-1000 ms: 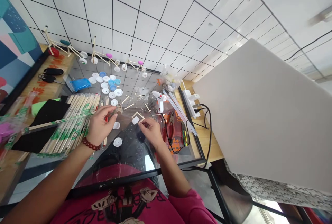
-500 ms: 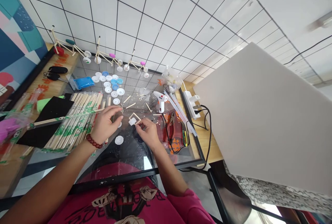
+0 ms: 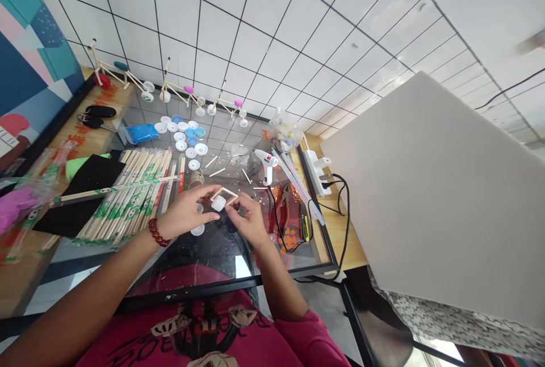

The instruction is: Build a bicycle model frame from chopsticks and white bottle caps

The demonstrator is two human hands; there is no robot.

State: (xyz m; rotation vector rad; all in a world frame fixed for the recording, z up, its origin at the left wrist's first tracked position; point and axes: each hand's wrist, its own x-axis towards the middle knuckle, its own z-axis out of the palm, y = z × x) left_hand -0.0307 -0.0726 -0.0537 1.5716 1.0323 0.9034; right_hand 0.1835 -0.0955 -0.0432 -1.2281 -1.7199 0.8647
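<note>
A small frame of wooden stick pieces with a white bottle cap at its lower side is held above the glass table top. My right hand pinches the frame's right end between thumb and fingers. My left hand is at the frame's left side, thumb and index finger spread apart, with the index fingertip at the frame's upper left corner. Whether that fingertip presses on it is hard to see. Beneath my left hand a loose white cap lies on the glass.
A white hot glue gun stands beyond my right hand, near pliers and glue sticks. Wrapped chopsticks lie at left. White and blue caps are scattered behind. Stick tricycle models line the wall. A power strip sits right.
My left hand has moved right and down to the stick frame. My right hand still holds the frame, which has turned slightly. The view has shifted a little.
</note>
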